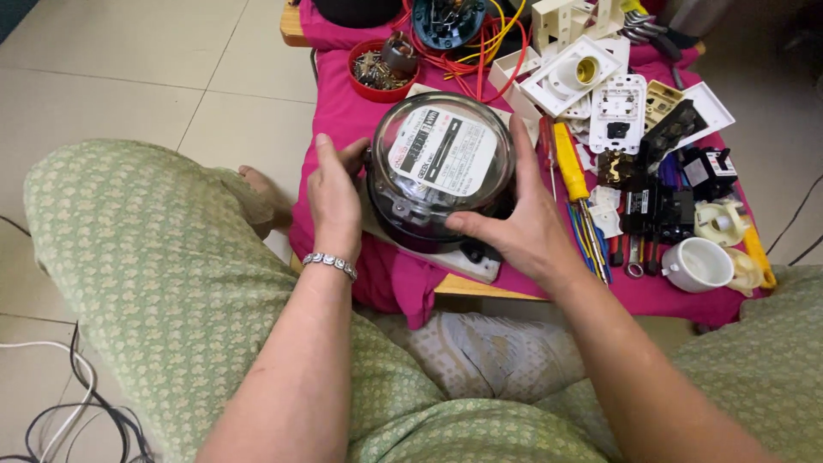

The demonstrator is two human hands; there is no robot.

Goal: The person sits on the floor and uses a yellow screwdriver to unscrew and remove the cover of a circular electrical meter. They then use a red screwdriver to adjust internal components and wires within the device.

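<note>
Now both hands, left hand (336, 199) & right hand (514, 225), grasp round glass-domed black electric meter (439, 171) on pink-clothed bench (343, 120); keep grip even w/ palms opposite.

Left hand (334, 193) fingertips hidden behind the round meter (441, 171); right hand (519, 219) palm covers the meter's right flank. Meter base and the white board (480, 264) under it mostly hidden. Black object (356, 10) and blue part (447, 19) cut by top edge. Red bowl (367, 86) contents too small to tell.
</note>
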